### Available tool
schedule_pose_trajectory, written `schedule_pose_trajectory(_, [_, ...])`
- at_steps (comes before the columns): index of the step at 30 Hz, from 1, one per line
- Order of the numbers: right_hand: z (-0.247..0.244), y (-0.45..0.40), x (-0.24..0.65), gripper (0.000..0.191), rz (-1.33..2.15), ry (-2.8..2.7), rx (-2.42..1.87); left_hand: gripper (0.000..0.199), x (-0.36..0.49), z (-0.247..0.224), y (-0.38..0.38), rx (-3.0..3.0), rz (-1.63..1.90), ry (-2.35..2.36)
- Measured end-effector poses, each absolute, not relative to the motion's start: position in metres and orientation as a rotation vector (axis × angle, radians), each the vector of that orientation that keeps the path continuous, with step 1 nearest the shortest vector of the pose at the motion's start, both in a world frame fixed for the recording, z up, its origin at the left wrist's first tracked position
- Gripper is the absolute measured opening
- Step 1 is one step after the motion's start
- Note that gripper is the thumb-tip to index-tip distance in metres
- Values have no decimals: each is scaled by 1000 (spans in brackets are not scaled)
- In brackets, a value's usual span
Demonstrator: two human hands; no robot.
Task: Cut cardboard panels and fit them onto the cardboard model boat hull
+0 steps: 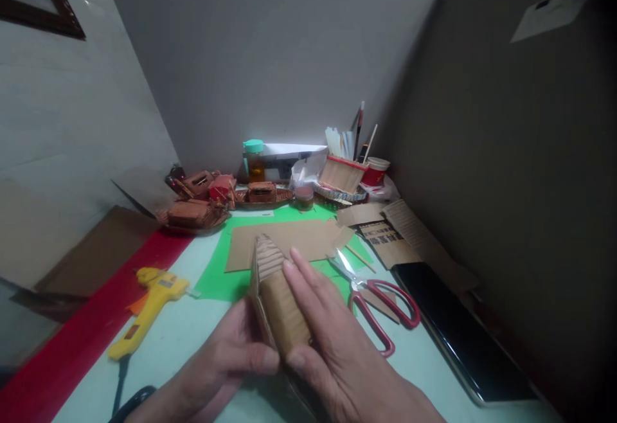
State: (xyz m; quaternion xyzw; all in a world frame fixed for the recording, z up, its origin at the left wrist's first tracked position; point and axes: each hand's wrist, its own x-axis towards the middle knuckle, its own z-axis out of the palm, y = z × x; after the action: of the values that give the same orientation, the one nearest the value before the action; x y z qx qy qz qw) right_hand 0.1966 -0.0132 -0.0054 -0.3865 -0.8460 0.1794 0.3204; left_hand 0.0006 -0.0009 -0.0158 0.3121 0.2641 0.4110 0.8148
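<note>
A small cardboard model boat (284,310) with a rounded cabin roof and a ribbed, pointed bow is held between both hands, its bow aimed away from me. My left hand (226,352) grips the hull from the left and below, thumb along its near side. On the right, my right hand (332,339) wraps the cabin, its fingers laid along the roof's right side and the thumb near the back. The stern is mostly hidden by the hands. Beyond the bow lies a flat cardboard sheet (289,240) on a green sheet (214,272).
Left lies a yellow hot glue gun (152,307) with its cord. Red-handled scissors (369,301) and a black phone (453,326) are at right. Several brown model boats (193,214) stand at the back, with a teal-lidded bottle (254,161) and a stick-filled wooden holder (342,174).
</note>
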Motion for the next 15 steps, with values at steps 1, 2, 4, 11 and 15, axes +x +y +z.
schedule_pose_trajectory(1, [-5,-13,198,76,489,-2228,-1029,76,1,-15,0,672,869,554])
schedule_pose_trajectory(2, [-4,-14,200,78,501,-2229,-1041,75,1,-15,0,679,861,541])
schedule_pose_trajectory(4, [-1,-14,202,82,499,-2229,-1046,75,-1,-15,2,688,848,518])
schedule_pose_trajectory(11, [5,-17,203,86,309,-2255,-1078,73,-3,-14,4,673,868,509])
schedule_pose_trajectory(15, [3,-14,202,79,267,-2254,-1071,72,-1,-13,3,673,862,477])
